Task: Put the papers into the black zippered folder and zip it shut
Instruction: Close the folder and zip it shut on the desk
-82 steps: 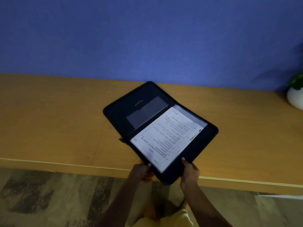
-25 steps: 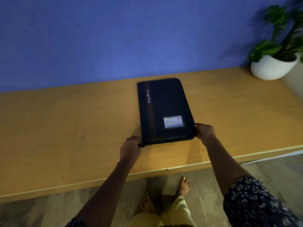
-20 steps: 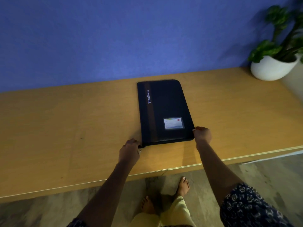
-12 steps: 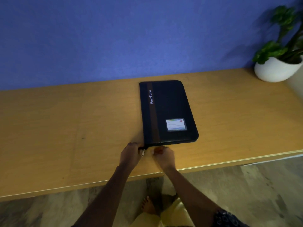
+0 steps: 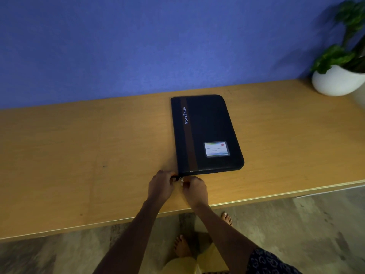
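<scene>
Although the black zippered folder (image 5: 205,133) lies flat and closed on the wooden tabletop (image 5: 79,155), with its near short edge not far from the table's front lip, nothing shows that its zip has begun to run; the papers are out of sight, presumably inside. At the folder's near left corner a small metal zip pull (image 5: 181,179) glints between the two hands. The left hand (image 5: 161,187) is curled closed against that corner, its fingers seemingly pinching the dark tab or fabric there, though exactly what they grip is too small to tell. The right hand (image 5: 194,189) sits just beside it, fingers bunched around the pull; whether it has a firm pinch I cannot tell.

Trouble, as I judge it, would start at this corner. If the left hand lets go of the fabric, the folder may slide or pivot on the smooth wood instead of letting the slider travel. A sheet edge poking past the cover could catch in the teeth and jam the zip, most likely at the rounded corners, where the track bends. Pulling upward instead of along the edge could lift the cover and skew the teeth.

Well apart, a white plant pot (image 5: 335,82) stands at the far right, clear of the zip's path.
</scene>
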